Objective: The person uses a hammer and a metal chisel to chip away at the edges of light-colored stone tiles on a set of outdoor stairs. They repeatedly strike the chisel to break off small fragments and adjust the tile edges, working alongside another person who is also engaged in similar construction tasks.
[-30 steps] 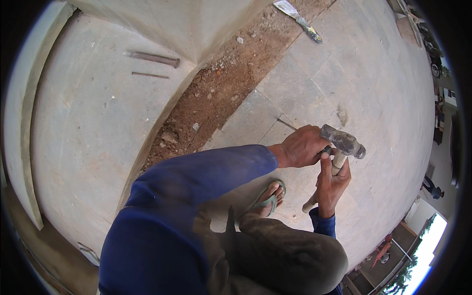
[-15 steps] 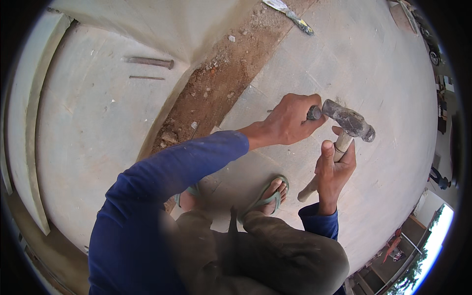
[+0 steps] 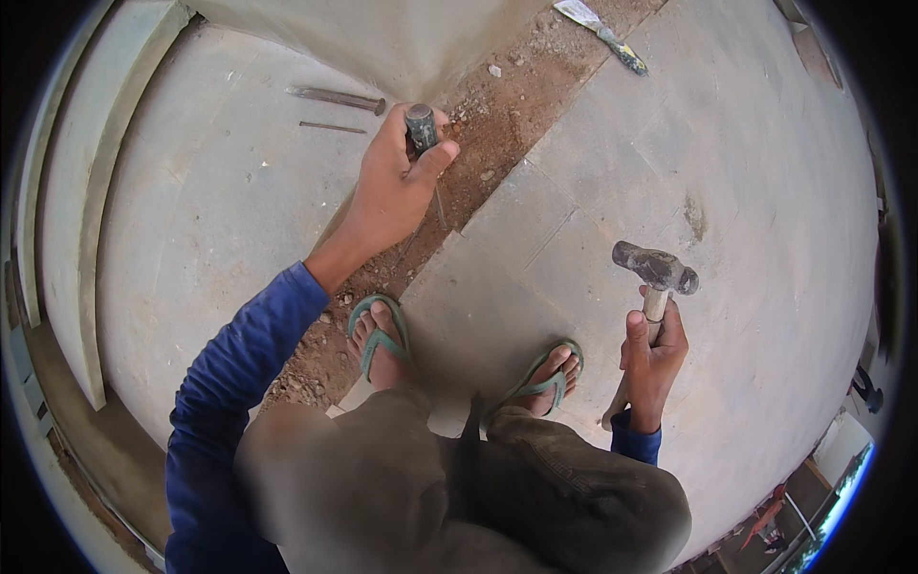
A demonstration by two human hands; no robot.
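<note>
Head view, the only one: the left hand (image 3: 392, 191) was at upper center-left, fingers closed around a dark-handled tool (image 3: 421, 127), its round butt poking out above the thumb; a thin shank, probably the same tool's, showed below the fist over the soil strip (image 3: 497, 124). Contact between tip and soil: couldn't tell. The right hand (image 3: 655, 359), right of center, gripped the hammer (image 3: 656, 266) by its pale shaft, head clear above the fingers, shaft end sticking out below the hand. The two tools were well apart, so no blow was landing; looked like a positioning step, tool being placed with hammer at the ready. Next move, as judged, called for a settled tip, a steady left grip and the hammer face lined up with the butt, thumb kept clear. Thick metal bar (image 3: 337, 99) and thin rod (image 3: 332, 126) lay on the paving at upper left, just beside the left hand, untouched; scraper (image 3: 602, 36) at top right of center, out of both grips.
</note>
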